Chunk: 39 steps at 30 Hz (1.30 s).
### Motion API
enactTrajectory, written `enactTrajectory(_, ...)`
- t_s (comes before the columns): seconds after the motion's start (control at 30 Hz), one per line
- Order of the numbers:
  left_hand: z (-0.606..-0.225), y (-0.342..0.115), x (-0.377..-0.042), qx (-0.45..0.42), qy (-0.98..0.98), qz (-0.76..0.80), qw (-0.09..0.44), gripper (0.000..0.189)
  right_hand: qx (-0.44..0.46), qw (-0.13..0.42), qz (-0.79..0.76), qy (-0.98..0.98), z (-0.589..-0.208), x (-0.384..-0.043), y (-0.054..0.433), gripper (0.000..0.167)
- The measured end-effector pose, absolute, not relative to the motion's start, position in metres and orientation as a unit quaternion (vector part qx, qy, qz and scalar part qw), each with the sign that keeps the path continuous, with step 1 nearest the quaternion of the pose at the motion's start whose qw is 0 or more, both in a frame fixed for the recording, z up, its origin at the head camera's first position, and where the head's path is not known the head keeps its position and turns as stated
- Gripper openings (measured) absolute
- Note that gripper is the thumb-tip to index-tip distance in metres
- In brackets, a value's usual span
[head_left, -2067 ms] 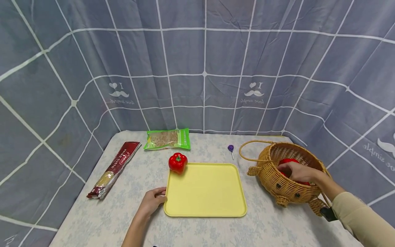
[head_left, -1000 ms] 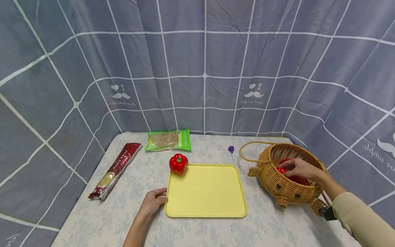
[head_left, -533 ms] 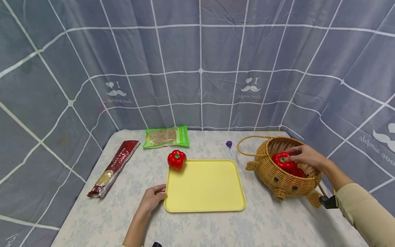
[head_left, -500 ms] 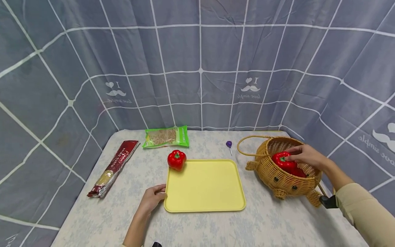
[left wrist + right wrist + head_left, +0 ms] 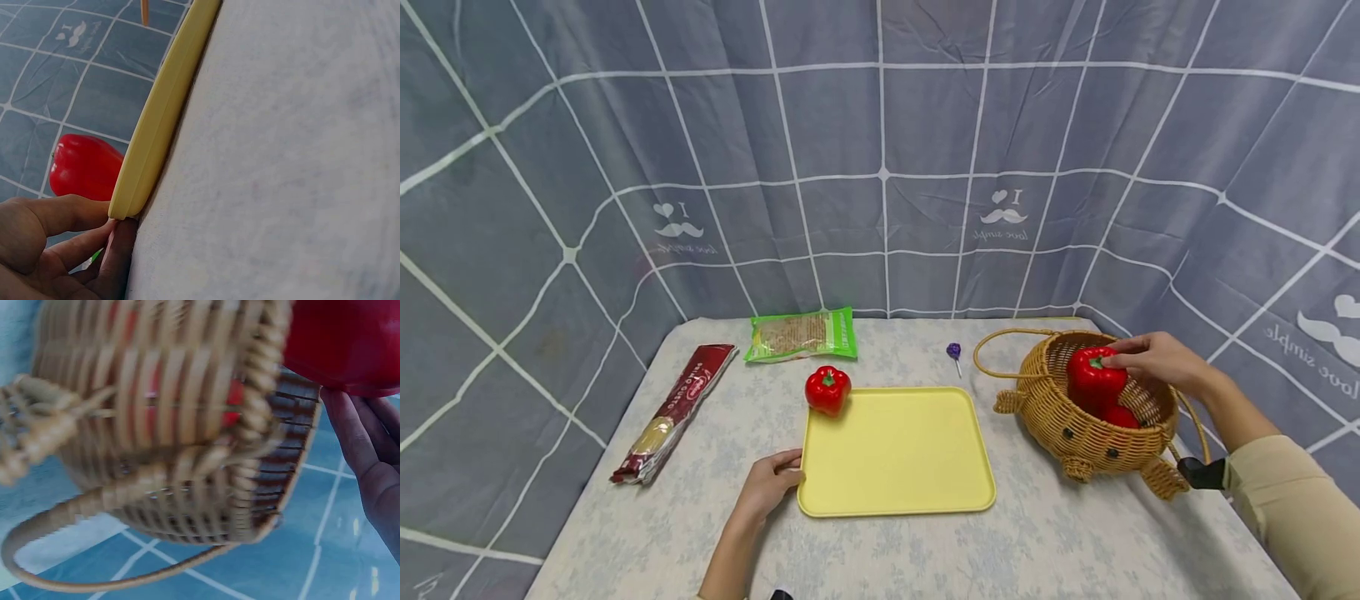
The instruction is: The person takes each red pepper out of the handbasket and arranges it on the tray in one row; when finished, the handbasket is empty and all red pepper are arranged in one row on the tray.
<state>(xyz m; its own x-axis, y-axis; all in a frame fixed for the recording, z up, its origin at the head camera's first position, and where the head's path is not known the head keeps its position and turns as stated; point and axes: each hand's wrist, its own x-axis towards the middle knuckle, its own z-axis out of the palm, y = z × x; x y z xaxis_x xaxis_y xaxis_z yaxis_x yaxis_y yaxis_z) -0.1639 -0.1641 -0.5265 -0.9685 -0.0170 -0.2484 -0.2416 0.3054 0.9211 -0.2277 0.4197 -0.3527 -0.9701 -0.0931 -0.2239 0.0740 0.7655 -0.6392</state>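
Note:
My right hand [image 5: 1165, 362] grips a red bell pepper [image 5: 1092, 385] with its green stem facing up, lifted to the mouth of the wicker basket [image 5: 1075, 433]. Beneath it, more red [image 5: 1122, 417] shows inside the basket. In the right wrist view the fingers [image 5: 353, 434] lie against the held pepper [image 5: 350, 337], beside the woven rim. My left hand [image 5: 767, 486] pinches the left edge of the yellow tray [image 5: 898, 454], with thumb and fingers on either side of the rim [image 5: 147, 150]. Another red bell pepper [image 5: 827, 390] sits at the tray's far left corner.
A dark red pasta packet [image 5: 679, 408] lies at the left of the table. Behind the tray is a green-edged food packet [image 5: 801, 335], and a purple lollipop [image 5: 953, 350] lies near the basket's loop handle [image 5: 1000, 335]. A grey-blue curtain [image 5: 880, 167] surrounds the table.
My right hand has taken hold of a bell pepper deep in the basket and raised it toward the rim. My left hand stays at the tray edge.

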Motion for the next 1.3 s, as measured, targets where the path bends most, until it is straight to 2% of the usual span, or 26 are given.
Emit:
enactTrajectory(0.43,-0.526,-0.164,-0.163,-0.083,0.799,0.588,0.094,0.045,-0.010,0.094,-0.360,0.928,-0.321,-0.241,0.406,0.065)
enactTrajectory(0.77,-0.526,-0.165,-0.166,-0.089,0.796,0.592,0.094,0.046,-0.025,0.090,-0.365,0.926,-0.296,-0.249,0.370,0.066)
enactTrajectory(1.07,-0.524,-0.163,-0.164,-0.090,0.797,0.588,0.098,0.045,-0.031,0.109,-0.452,0.885,-0.297,-0.258,0.327,0.064)
enactTrajectory(1.3,-0.525,-0.162,-0.163,-0.095,0.796,0.589,0.100,0.045,-0.034,0.114,-0.433,0.893,-0.304,-0.267,0.296,0.063)
